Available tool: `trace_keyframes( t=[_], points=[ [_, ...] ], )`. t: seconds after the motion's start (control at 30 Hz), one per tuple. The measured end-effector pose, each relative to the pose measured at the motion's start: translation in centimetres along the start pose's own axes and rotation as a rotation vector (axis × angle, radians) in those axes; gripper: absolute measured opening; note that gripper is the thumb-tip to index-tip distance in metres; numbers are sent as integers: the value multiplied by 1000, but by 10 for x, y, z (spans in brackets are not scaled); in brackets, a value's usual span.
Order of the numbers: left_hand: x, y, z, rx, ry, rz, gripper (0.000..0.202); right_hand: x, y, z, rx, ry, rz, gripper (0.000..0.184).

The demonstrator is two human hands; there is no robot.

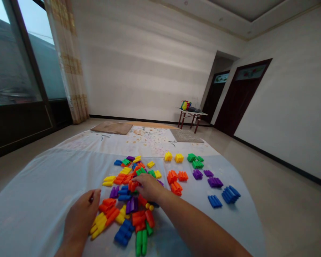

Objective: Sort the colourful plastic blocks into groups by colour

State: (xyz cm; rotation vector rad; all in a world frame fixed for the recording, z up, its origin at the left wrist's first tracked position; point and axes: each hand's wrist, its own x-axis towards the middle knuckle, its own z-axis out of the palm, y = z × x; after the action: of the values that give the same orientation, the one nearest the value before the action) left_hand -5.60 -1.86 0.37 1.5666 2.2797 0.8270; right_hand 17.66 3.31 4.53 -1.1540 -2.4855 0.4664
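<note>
Blocks (132, 205) in yellow, orange, green, purple and blue lay in a loose heap from the centre of the frame down to the lower edge, many touching or resting on one another. I watched through the head camera as the right hand (147, 186) reached in from the lower right, its forearm crossing the cloth. Its fingers were bent over an orange block (133, 186) in the middle of the heap, touching it; I could not tell whether they had a firm grip. The left hand (81, 216) was in the lower left, just beside the heap, fingers loosely curled with the thumb near them. I saw nothing in it, but the palm was hidden from me, so I could not tell whether it held anything.

Right of the heap, blocks sat in separate colour groups: yellow blocks (179, 158) just right of centre, green blocks (198, 164) beside them, orange blocks (176, 188) nearer the right forearm, purple blocks (215, 182) further right, and blue blocks (230, 194) furthest right. All lay on a pale blue cloth over the tabletop (56, 178). Beyond it, across a flowered strip, I made out a brown mat (112, 127) left of centre and a grey mat (186, 135) right of centre. A small table (192, 113) with a colourful bag (186, 105) stood farther back.
</note>
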Motion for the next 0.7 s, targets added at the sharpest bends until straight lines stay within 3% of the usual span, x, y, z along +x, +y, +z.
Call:
trace_keyframes(
  t=[0.17, 0.27, 0.4, 0.53, 0.7],
  points=[
    [2, 3, 1, 35, 3, 1, 43, -52, 1, -28, 195, 144, 171, 45],
    [2, 3, 2, 66, 19, 7, 44, -88, 6, -39, 240, 142, 234, 35],
    [1, 1, 2, 57, 30, 17, 43, -125, 15, -36, 264, 71, 276, 33],
    [-1, 2, 0, 30, 31, 12, 40, -139, 25, -27, 196, -29, 293, 38],
    [-3, 7, -3, 51, 4, -8, 42, -145, 28, -24, 92, 80, 272, 42]
  ],
)
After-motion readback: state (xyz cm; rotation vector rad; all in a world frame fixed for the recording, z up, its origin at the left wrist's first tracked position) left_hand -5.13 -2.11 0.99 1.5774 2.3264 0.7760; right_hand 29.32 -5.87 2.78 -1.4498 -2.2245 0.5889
